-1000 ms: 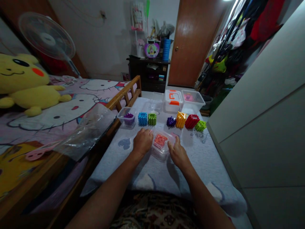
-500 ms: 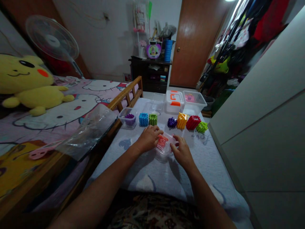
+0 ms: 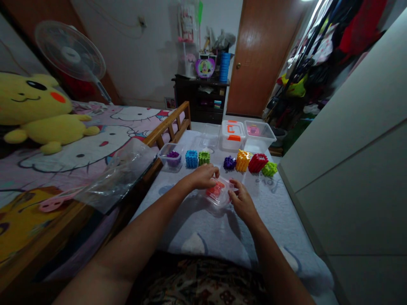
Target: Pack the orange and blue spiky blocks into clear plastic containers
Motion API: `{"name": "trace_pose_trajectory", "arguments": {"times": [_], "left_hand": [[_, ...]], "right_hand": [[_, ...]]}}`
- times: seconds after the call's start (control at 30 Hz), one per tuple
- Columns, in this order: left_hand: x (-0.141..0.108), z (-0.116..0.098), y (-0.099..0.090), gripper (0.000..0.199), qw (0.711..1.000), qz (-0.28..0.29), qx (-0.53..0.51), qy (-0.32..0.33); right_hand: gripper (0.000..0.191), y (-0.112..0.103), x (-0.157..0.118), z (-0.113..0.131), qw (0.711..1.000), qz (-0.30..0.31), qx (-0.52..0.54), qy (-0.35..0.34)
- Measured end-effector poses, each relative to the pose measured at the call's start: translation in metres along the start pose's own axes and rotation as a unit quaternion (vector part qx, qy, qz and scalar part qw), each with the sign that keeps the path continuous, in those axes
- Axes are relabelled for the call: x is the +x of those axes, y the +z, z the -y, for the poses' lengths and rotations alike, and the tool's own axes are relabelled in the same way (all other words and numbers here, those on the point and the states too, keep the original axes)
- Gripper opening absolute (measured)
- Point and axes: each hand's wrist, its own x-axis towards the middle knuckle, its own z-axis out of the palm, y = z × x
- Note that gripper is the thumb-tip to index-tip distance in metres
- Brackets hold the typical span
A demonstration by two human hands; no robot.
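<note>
**Item 1:** left hand (image 3: 202, 177), moved since the previous view from beside the tub to above its far left corner, fingers (image 3: 213, 173) held together and curled downward.
**Item 2:** right hand (image 3: 242, 202), at the tub's right side, fingers (image 3: 234, 184) slightly apart against the rim; whether either hand is gripping cannot be told.
**Item 3:** clear plastic tub (image 3: 219, 199), between the hands near the middle of the bed, holding orange-red waffle-textured plastic blocks (image 3: 214, 190).

**Along the far side of the tub, left to right:** clear tub of purple pieces (image 3: 170, 164); lattice cubes in blue (image 3: 191, 159) and green (image 3: 204, 158); purple (image 3: 229, 162), yellow (image 3: 242, 161), red (image 3: 257, 163) and lime (image 3: 269, 169) blocks.

**Far end of the bed:** clear lidded box (image 3: 210, 135); white case with orange handle (image 3: 233, 135); clear bin with pink pieces (image 3: 259, 136).

**Surface:** pale blue printed bedsheet (image 3: 197, 241), bounded on the left by a wooden bed rail (image 3: 167, 129).

**Room:** crumpled plastic bag (image 3: 122, 178) over the rail; yellow plush toy (image 3: 34, 101); pedestal fan (image 3: 70, 51); dark cabinet (image 3: 200, 99); wooden door (image 3: 263, 59).
</note>
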Motion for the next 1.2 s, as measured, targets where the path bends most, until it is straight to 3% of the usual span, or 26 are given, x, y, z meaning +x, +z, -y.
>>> {"name": "trace_pose_trajectory", "arguments": {"times": [0.23,0.4,0.6,0.7,0.83,1.03,1.2], "left_hand": [[-0.008,0.012,-0.007,0.016,0.991,-0.020,-0.130,0.034],[-0.018,0.016,-0.014,0.013,0.980,0.004,-0.196,0.026],[-0.033,0.017,-0.019,0.013,0.975,-0.023,-0.221,-0.016],[-0.050,0.022,-0.024,0.017,0.971,-0.060,-0.227,-0.045],[-0.080,0.038,-0.028,0.022,0.961,-0.154,-0.209,-0.097],[-0.120,0.065,-0.024,0.030,0.907,-0.286,-0.212,-0.226],[-0.135,0.071,-0.015,0.033,0.873,-0.336,-0.139,-0.324]], "right_hand": [[0.047,-0.004,0.000,0.002,0.997,0.014,0.055,0.044],[0.052,-0.005,0.005,0.006,0.988,0.019,0.120,0.099],[0.053,-0.015,0.008,0.005,0.982,-0.004,0.139,0.124],[0.050,-0.022,0.005,-0.001,0.981,-0.018,0.131,0.144],[0.041,-0.025,0.001,-0.011,0.974,-0.033,0.161,0.155],[0.044,-0.024,0.001,-0.022,0.965,-0.054,0.194,0.168],[0.044,-0.023,0.003,-0.030,0.968,-0.058,0.189,0.153]]}}
